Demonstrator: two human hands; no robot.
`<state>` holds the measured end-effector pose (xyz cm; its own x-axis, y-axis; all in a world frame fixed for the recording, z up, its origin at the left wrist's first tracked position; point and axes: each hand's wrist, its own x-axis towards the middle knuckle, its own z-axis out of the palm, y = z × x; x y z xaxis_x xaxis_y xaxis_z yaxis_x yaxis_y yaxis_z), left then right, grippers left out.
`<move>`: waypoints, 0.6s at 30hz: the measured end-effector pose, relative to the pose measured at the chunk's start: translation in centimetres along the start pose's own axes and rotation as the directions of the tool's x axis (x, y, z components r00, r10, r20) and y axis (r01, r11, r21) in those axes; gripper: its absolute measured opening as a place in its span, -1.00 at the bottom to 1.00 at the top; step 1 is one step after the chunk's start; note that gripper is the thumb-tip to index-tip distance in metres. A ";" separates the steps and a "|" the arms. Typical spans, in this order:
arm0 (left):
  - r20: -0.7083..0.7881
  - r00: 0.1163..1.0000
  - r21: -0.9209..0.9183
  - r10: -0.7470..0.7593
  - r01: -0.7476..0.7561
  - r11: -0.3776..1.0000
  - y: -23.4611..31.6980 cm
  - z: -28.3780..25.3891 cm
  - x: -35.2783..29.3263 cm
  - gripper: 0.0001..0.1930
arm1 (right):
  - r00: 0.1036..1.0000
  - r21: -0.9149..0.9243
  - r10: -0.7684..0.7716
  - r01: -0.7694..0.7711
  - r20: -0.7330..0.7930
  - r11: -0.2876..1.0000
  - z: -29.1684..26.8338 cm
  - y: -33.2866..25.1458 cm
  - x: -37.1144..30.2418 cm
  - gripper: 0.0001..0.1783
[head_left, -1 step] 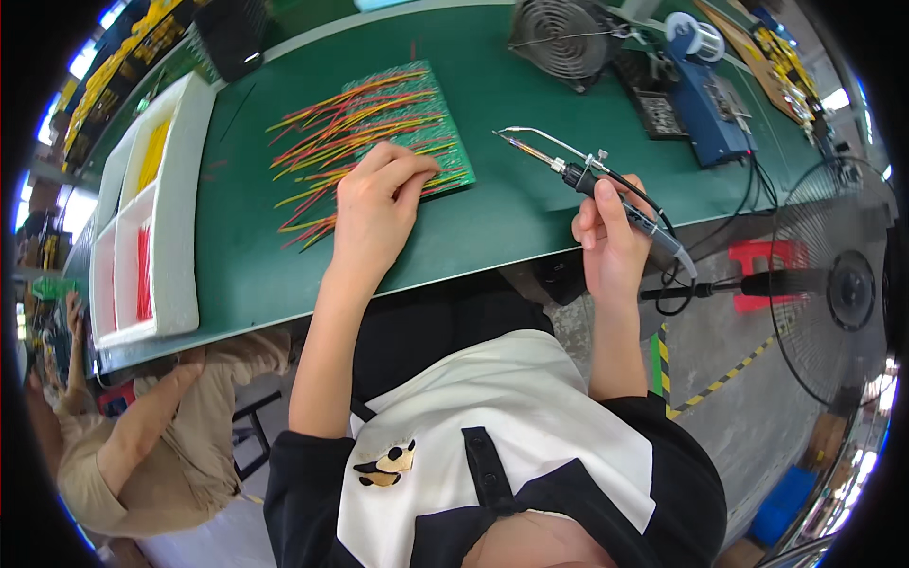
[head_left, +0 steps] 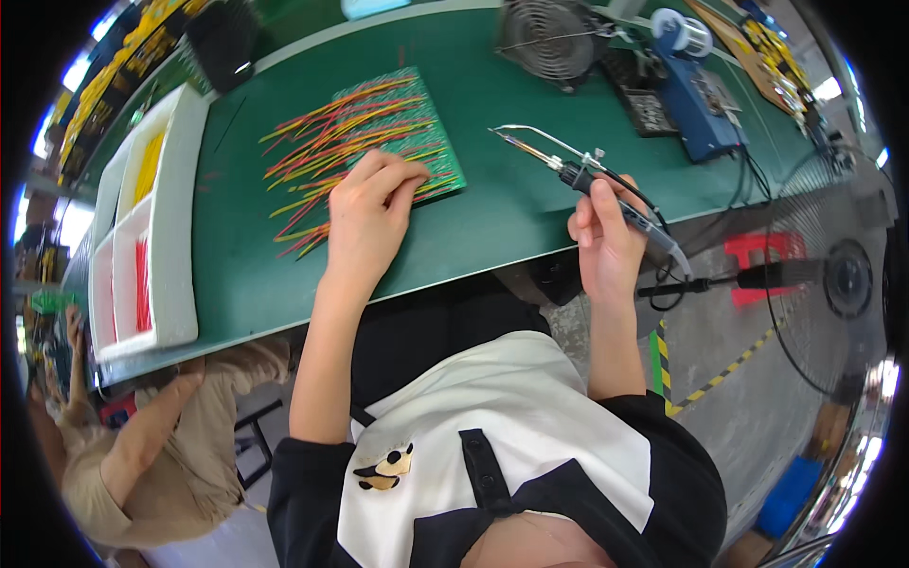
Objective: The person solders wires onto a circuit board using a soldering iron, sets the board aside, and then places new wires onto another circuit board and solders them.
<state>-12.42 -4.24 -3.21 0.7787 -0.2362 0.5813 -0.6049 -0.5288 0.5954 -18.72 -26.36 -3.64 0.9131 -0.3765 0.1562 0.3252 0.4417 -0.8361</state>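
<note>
My left hand (head_left: 369, 213) is over the near right part of a green circuit board (head_left: 428, 99), its thumb and forefinger pinched together on what looks like a thin wire; the fingertips mostly hide it. Rows of red and yellow wires (head_left: 308, 133) lie across the board, their loose ends reaching past its left edge onto the bench. To the right, my right hand (head_left: 611, 237) is closed around the handle of a soldering iron (head_left: 575, 175) with a curved metal solder-feed tube along it. The iron's tip points up and left, above the bench and apart from the board.
At the left stands a white foam tray (head_left: 180, 218) with yellow and red wires in its compartments. A blue solder feeder (head_left: 696, 114) with a spool (head_left: 686, 36), and a small fan (head_left: 549, 43), stand at the back right. A floor fan (head_left: 846, 275) is at right; another person (head_left: 161, 454) sits at left.
The whole view has shifted slightly, so the board and bench sit a little further left. The floor fan's head appears turned. Both hands keep nearly the same pose.
</note>
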 end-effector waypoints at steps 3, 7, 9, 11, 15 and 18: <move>-0.007 0.999 0.019 -0.035 0.035 0.999 0.1 -0.4 -0.5 -0.91 | 0.989 -0.126 -0.108 0.095 -0.100 0.987 -1.4 -1.4 0.1 -0.84; -0.006 0.993 -0.012 -0.114 0.114 0.993 1.0 -1.0 -0.7 -0.92 | 0.858 -0.315 -0.464 0.388 -0.220 0.866 -5.2 -6.0 2.2 -0.77; 0.001 0.996 -0.038 -0.092 0.092 0.995 1.2 -1.0 -0.5 -0.92 | 0.760 -0.426 -0.608 0.483 -0.230 0.765 -6.6 -9.1 3.5 -0.74; 0.014 0.997 -0.038 -0.071 0.071 0.997 0.9 -0.4 -0.4 -0.92 | 0.722 -0.559 -0.664 0.474 -0.195 0.680 -7.4 -12.0 4.7 -0.76; -0.033 0.999 -0.046 -0.043 0.041 0.998 0.7 -0.7 -0.8 -0.93 | 0.724 -0.631 -0.682 0.480 -0.108 0.610 -8.3 -15.4 7.3 -0.74; -0.066 0.998 -0.002 -0.007 0.006 1.000 0.7 -0.6 -1.0 -0.92 | 0.731 -0.684 -0.679 0.462 -0.066 0.565 -8.6 -17.7 9.5 -0.74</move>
<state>-13.77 -3.84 -3.04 0.7699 -0.1783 0.6128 -0.6002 -0.5284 0.6004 -17.88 -44.71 8.11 0.4307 -0.6291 0.6471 0.4378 -0.4814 -0.7593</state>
